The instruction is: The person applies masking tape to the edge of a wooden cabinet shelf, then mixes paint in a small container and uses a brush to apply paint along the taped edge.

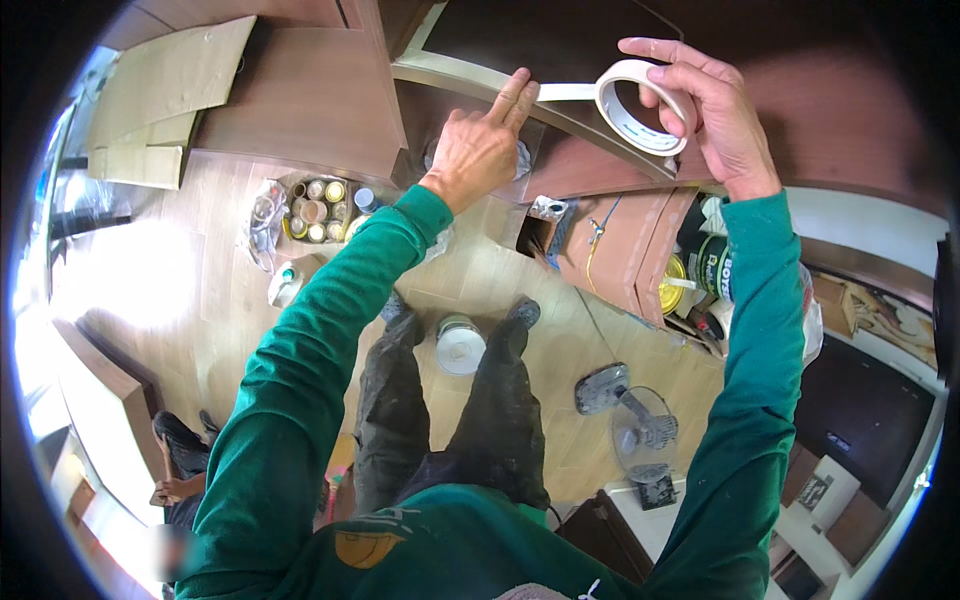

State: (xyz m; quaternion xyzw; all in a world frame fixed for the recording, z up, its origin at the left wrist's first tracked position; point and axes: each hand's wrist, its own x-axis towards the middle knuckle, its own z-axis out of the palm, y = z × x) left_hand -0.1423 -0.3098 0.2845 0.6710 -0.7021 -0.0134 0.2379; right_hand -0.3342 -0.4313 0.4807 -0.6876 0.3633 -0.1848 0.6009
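My right hand (712, 112) grips a roll of masking tape (611, 97) by its far side, with the index finger pointing out past the top. From the roll a short white strip of tape (566, 91) stretches left to the fingertips of my left hand (480, 142). That hand lays its index and middle fingers on the pale edge strip (457, 71) of a dark cabinet panel (555, 37); its other fingers are curled. The tape under those fingertips is hidden.
On the floor stand a box of several cans (319, 210), a white jug (292, 279), a lidded pail (460, 346) between my legs and an electric fan (641, 431). A cardboard box (615, 240) lies at right beside paint cans (709, 262). Another person (180, 457) sits at lower left.
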